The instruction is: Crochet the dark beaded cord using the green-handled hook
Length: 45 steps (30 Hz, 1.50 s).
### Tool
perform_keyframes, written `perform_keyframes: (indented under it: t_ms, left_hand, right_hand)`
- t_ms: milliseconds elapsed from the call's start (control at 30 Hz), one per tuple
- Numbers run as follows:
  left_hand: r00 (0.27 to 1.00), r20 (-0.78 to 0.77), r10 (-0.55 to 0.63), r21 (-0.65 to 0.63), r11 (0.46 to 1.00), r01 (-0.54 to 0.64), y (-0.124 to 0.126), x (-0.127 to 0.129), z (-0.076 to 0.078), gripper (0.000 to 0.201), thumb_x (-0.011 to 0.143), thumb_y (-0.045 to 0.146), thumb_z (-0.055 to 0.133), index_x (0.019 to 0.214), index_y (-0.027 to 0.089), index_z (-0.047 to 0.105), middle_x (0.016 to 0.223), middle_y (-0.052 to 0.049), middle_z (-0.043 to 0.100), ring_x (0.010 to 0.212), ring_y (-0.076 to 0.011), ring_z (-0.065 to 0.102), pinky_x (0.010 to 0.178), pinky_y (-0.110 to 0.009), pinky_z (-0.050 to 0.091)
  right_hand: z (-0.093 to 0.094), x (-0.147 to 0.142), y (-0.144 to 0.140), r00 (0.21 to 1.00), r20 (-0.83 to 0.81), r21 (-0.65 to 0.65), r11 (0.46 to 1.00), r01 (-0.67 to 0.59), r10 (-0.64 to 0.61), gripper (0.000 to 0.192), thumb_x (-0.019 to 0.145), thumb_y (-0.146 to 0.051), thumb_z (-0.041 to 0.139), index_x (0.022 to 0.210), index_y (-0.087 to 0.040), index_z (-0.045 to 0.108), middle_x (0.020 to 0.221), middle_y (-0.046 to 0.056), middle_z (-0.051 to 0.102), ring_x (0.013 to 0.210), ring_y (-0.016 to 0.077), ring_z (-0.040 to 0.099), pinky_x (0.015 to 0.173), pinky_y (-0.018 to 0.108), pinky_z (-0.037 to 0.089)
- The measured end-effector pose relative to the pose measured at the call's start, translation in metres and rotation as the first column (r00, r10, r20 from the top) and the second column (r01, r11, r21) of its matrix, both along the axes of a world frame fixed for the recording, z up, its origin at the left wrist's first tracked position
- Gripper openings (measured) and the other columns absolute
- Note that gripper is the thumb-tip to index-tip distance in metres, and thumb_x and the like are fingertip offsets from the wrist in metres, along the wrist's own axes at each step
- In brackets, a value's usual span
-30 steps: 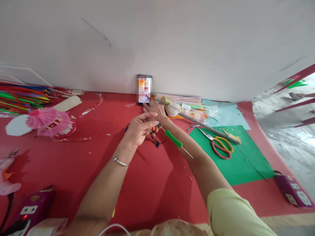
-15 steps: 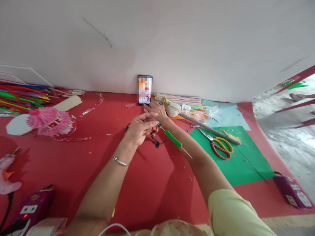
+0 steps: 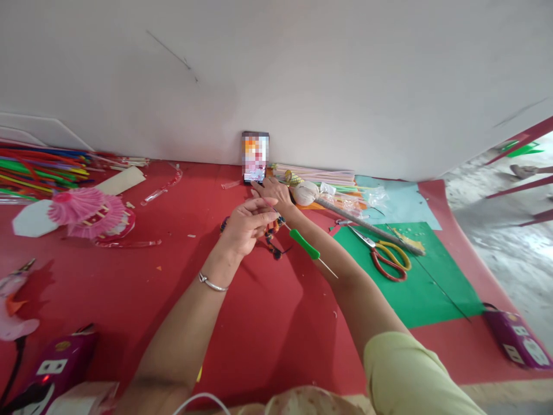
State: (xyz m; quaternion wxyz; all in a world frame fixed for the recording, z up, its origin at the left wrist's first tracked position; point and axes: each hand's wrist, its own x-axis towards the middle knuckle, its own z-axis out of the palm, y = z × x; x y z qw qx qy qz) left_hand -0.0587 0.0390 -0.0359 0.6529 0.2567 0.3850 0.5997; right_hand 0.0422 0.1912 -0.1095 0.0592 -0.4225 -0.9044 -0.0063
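My left hand is closed, thumb and fingertips pinching an orange and dark-blue knitted-looking yarn piece; parts of it show on both sides of the hand. A crochet hook with a green handle juts from beside those fingertips, slanting down over my right forearm, its thin metal end bare. Whether the fingers also grip the hook is hidden. My right hand reaches past the left, palm down, fingers stretched toward the lower edge of a phone that leans against the white wall.
Red-and-yellow-handled scissors lie on a green sheet at right. A round-headed stick lies across there. Pink pleated umbrellas and colourful pipe cleaners are at left. Purple power strips sit near both front corners.
Nearly everything stays put. My right fingers shift very slightly at the phone's lower edge; the left hand keeps its pinch.
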Motion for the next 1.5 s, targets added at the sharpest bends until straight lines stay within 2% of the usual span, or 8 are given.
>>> perform_keyframes:
  t_ms: [333,567,967,1200,1500]
  left_hand:
    - [1.0,0.006,0.007,0.004,1.0,-0.007,0.0011,0.001,0.0002,0.043,0.053,0.016,0.101,0.092,0.014,0.082,0.06,0.004,0.065,0.038,0.0003,0.03,0.041,-0.019,0.012]
    - [1.0,0.002,0.005,0.0,1.0,-0.005,0.0011,0.0008,0.0016,0.041,0.054,0.016,0.099,0.092,0.015,0.082,0.062,0.003,0.068,0.039,0.0003,0.031,0.042,-0.019,0.012]
    - [1.0,-0.007,0.0,-0.001,1.0,0.0,0.0005,0.0015,0.0022,0.044,0.052,0.019,0.1,0.092,0.016,0.082,0.062,0.003,0.07,0.038,0.0009,0.03,0.041,-0.019,0.013]
    - [1.0,-0.012,0.006,-0.01,1.0,-0.007,0.0002,0.0018,0.0023,0.041,0.053,0.018,0.098,0.091,0.015,0.082,0.062,0.003,0.069,0.04,0.0,0.031,0.042,-0.02,0.011]
    - [1.0,-0.014,0.005,-0.016,1.0,-0.005,0.0009,0.0019,0.0008,0.04,0.055,0.016,0.098,0.091,0.015,0.082,0.063,0.003,0.068,0.041,0.0001,0.029,0.043,-0.02,0.011]
  right_hand:
    - [0.0017,-0.0014,0.0018,0.999,0.03,-0.018,1.0,0.013,-0.012,0.056,0.119,-0.046,0.032,0.164,-0.027,0.06,0.136,0.017,0.071,0.128,0.034,0.061,0.098,0.044,0.052]
    - [0.0027,-0.0002,0.0005,0.999,0.029,-0.006,1.0,0.015,-0.014,0.055,0.12,-0.047,0.033,0.163,-0.026,0.061,0.137,0.016,0.071,0.128,0.0313,0.058,0.096,0.04,0.049]
    - [0.0098,0.0019,-0.0037,0.998,0.061,-0.039,0.999,0.016,-0.013,0.06,0.12,-0.048,0.026,0.165,-0.028,0.059,0.135,0.016,0.071,0.132,0.0338,0.058,0.098,0.041,0.05]
    - [0.0064,0.0012,-0.0024,0.998,0.051,-0.034,0.999,0.025,-0.023,0.059,0.12,-0.046,0.028,0.165,-0.022,0.058,0.139,0.019,0.07,0.135,0.0354,0.057,0.099,0.043,0.05]
    - [0.0007,-0.0004,-0.0003,0.999,0.014,-0.016,0.999,0.029,-0.028,0.057,0.12,-0.048,0.031,0.165,-0.027,0.058,0.138,0.017,0.072,0.132,0.0351,0.06,0.097,0.043,0.05]
